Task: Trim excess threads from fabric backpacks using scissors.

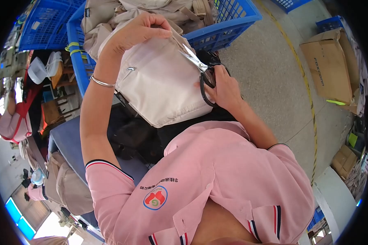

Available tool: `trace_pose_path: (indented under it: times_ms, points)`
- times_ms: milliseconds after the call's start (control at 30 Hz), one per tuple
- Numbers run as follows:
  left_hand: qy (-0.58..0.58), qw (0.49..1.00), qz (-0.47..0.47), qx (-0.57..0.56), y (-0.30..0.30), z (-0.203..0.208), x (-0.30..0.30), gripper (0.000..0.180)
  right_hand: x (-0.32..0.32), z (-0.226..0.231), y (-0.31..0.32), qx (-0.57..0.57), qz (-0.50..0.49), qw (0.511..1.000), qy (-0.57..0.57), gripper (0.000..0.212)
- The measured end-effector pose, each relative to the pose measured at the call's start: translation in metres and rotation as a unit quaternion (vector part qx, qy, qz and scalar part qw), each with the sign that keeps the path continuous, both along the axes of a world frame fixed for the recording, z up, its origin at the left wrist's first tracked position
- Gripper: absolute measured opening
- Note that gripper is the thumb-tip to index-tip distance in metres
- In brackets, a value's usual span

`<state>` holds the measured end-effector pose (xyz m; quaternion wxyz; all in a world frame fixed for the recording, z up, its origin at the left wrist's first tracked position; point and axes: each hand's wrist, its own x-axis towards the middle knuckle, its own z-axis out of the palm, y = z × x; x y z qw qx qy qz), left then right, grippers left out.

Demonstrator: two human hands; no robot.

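Note:
A pale beige fabric bag (159,87) lies across my lap, with a small metal zipper pull (131,68) on its left part. My left hand (145,29) is bent over the bag's far end, thumb and fingertips pressed together. Whatever is between them is too small to make out. Black-handled scissors (202,67) are in my right hand (224,87), at the bag's right edge. Their blades are parted and point up and left toward the seam, short of my left fingertips.
A blue plastic crate (229,25) full of beige bags (110,18) stands just beyond my hands. At the right, a cardboard box (329,67) sits past a yellow floor line (296,53). Another person in pink (14,124) is at the far left, and a beige backpack (71,185) lies at the lower left.

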<state>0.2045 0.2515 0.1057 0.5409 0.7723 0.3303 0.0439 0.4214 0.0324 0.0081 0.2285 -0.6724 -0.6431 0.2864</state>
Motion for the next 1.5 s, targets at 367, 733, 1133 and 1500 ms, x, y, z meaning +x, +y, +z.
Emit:
trace_pose_path:
  times_ms: [367, 733, 1133, 1500]
  points:
    - [-0.044, 0.997, -0.029, -0.050, 0.013, -0.016, -0.004, 0.012, 0.003, -0.012, -0.005, 0.010, -0.015, 0.999, 0.048, 0.052]
    - [-0.055, 0.997, -0.027, -0.046, 0.010, -0.017, -0.007, 0.015, 0.003, 0.007, 0.019, 0.075, 0.031, 0.995, -0.049, 0.067]
    - [-0.075, 0.996, 0.055, -0.004, 0.001, -0.020, -0.004, 0.016, -0.002, -0.013, 0.029, 0.023, -0.005, 0.999, 0.042, 0.050]
    - [-0.221, 0.605, 0.739, 0.199, -0.198, -0.118, -0.092, 0.022, 0.010, -0.052, 0.017, -0.032, -0.077, 0.988, 0.130, 0.042]
